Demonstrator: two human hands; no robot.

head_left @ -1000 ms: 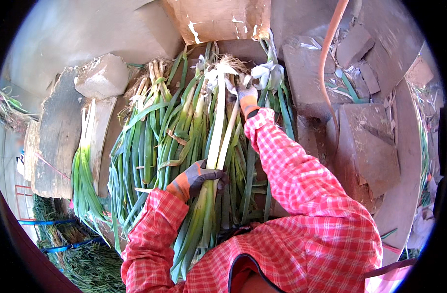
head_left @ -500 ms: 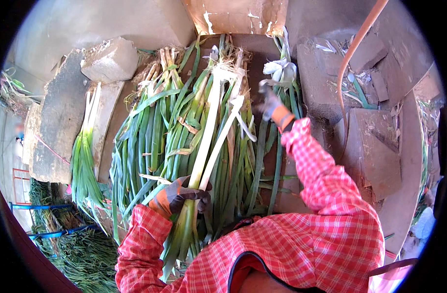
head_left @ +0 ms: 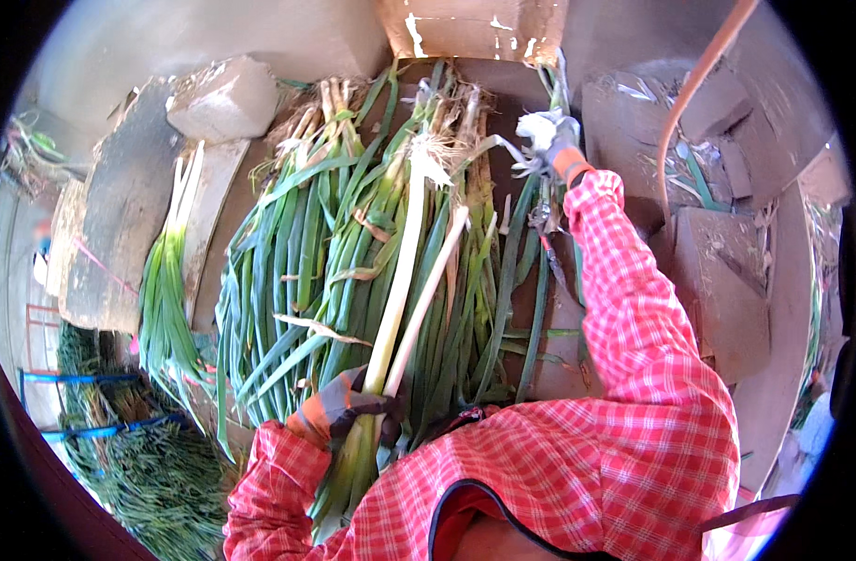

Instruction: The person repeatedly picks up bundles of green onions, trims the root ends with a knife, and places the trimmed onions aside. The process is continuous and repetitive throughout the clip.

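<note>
My left hand point(head_left: 346, 406), in a grey and orange glove, is closed round two long green onions near the lower middle. Their white stalks point away from me: one stalk point(head_left: 397, 271) ends in a tuft of roots, the other stalk point(head_left: 435, 288) has a bare, rootless end. Their green leaves hang below the hand toward my body. My right hand point(head_left: 563, 140), gloved alike, reaches to the far right and is closed on pale peeled skin point(head_left: 537, 127), with a thin strip trailing left from it. Its fingertips are partly hidden.
A broad heap of green onions point(head_left: 297, 243) lies under and left of the held ones. A smaller bunch point(head_left: 173, 248) rests on a board at left, by a stone block point(head_left: 224, 98). Blocks point(head_left: 720, 271) and a brown hose point(head_left: 676, 112) stand right; tied bundles point(head_left: 148, 481) lie lower left.
My right hand has come onto the pale skins at the far right. Loose skin has come off the rootless stalk. The left hand keeps its hold, slightly lower in view.
</note>
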